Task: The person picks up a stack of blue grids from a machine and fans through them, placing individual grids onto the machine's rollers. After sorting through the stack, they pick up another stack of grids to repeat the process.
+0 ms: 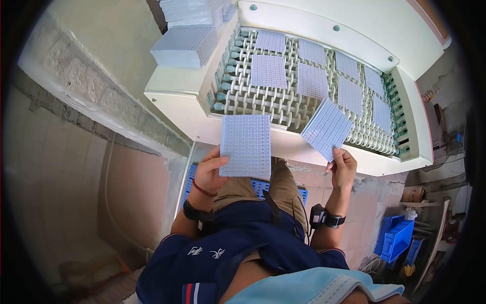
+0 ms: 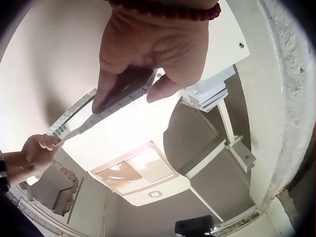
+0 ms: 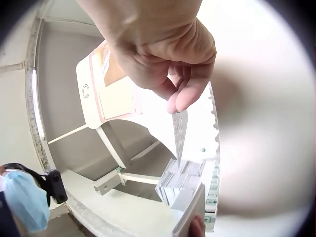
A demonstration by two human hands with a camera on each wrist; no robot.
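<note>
My left hand (image 1: 210, 175) grips a stack of light-blue patterned sheets (image 1: 246, 146), thumb on top, in front of the white machine. In the left wrist view, the thumb and fingers of the left hand (image 2: 153, 54) clasp the stack's edges. The right hand (image 1: 343, 169) pinches a tilted sheet (image 1: 327, 130) by its lower corner, over the machine's front edge. In the right wrist view, this sheet (image 3: 179, 133) is seen nearly edge-on beneath the fingertips of the right hand (image 3: 168, 59). Several similar sheets (image 1: 269, 71) lie in rows on the rollers (image 1: 253, 100).
Stacked sheets (image 1: 183, 44) stand on the machine's left ledge (image 1: 177, 78). The machine's white front rim (image 1: 364, 161) runs below the rollers. Blue crates (image 1: 396, 240) sit at the lower right, beside a wooden shelf (image 1: 425, 204). A rough wall edge (image 1: 76, 83) is at the left.
</note>
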